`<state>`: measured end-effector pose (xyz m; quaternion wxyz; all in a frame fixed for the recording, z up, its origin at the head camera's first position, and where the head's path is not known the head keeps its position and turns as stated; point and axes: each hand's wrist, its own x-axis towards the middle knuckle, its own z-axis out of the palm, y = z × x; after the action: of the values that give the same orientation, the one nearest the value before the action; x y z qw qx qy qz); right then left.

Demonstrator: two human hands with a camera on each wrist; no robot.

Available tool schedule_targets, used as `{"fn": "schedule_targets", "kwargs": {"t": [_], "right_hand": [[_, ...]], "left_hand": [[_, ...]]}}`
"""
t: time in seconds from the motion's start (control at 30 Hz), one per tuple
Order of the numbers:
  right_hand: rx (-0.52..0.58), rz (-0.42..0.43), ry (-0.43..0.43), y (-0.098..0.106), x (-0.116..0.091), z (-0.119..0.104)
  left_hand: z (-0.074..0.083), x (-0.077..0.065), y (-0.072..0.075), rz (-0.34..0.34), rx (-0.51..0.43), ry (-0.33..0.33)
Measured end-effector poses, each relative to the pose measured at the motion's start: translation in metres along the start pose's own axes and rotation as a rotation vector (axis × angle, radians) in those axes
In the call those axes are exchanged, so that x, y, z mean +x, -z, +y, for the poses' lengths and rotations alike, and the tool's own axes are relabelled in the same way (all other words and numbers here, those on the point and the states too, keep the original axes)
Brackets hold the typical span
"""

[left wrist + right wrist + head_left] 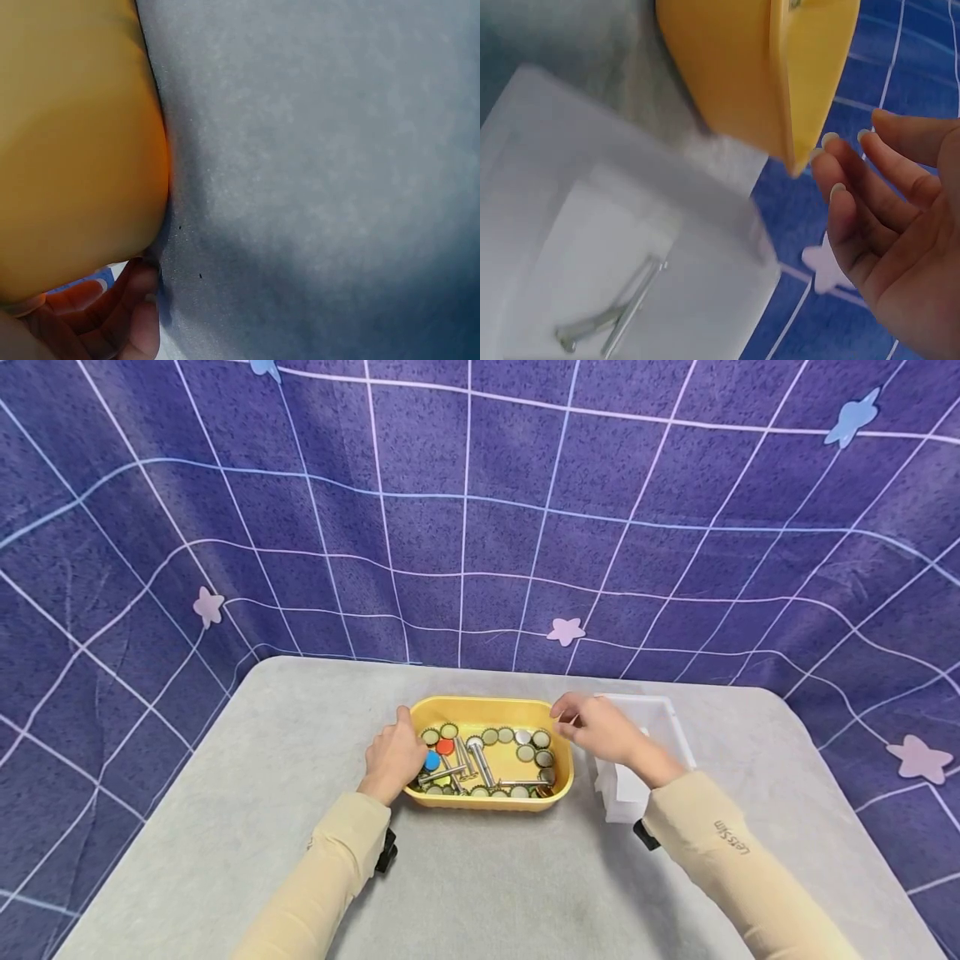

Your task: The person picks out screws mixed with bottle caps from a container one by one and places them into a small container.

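Note:
A yellow plastic tray [480,804] holds bottle caps [506,736] and several long metal bolts [482,765]. A red cap [445,747] and a blue cap [432,761] lie near its left end. My left hand [393,758] grips that end; in the left wrist view its fingers [141,319] curl against the tray's lower edge. By the tray's right rim is my right hand [597,727], fingers loosely bent. The right wrist view shows nothing between its thumb and fingers, with the fingertips close to the yellow rim.
To the right of the tray stands a translucent white bin [678,735], partly under my right hand and forearm. Metal bolts [634,307] lie inside it. A grey cloth covers the table [495,877]. Behind hangs a purple curtain [420,527] with grid lines and stars.

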<state>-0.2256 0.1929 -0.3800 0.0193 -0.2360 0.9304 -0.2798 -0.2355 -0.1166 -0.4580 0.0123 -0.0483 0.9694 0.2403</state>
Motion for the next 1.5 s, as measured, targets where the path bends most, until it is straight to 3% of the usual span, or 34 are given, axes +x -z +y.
{"fn": "schedule_targets", "kwargs": {"t": [0.2, 0.57, 1.17, 1.33, 1.5], "right_hand": [[-0.041, -0.068, 0.049, -0.016, 0.008, -0.012], [-0.135, -0.218, 0.062, -0.036, 0.013, -0.022], [-0.365, -0.311, -0.033, -0.067, 0.011, -0.028], [-0.381, -0.359, -0.069, -0.072, 0.011, -0.031], [-0.368, -0.354, -0.111, -0.078, 0.012, -0.029]], "left_hand": [[0.001, 0.0, 0.001, -0.003, 0.002, 0.006], [0.001, 0.0, 0.0, -0.011, 0.01, 0.005], [0.001, 0.001, 0.0, -0.009, 0.014, 0.019], [0.001, 0.0, 0.0, -0.013, 0.015, 0.013], [0.001, 0.001, 0.0, -0.007, 0.013, 0.014]]}}
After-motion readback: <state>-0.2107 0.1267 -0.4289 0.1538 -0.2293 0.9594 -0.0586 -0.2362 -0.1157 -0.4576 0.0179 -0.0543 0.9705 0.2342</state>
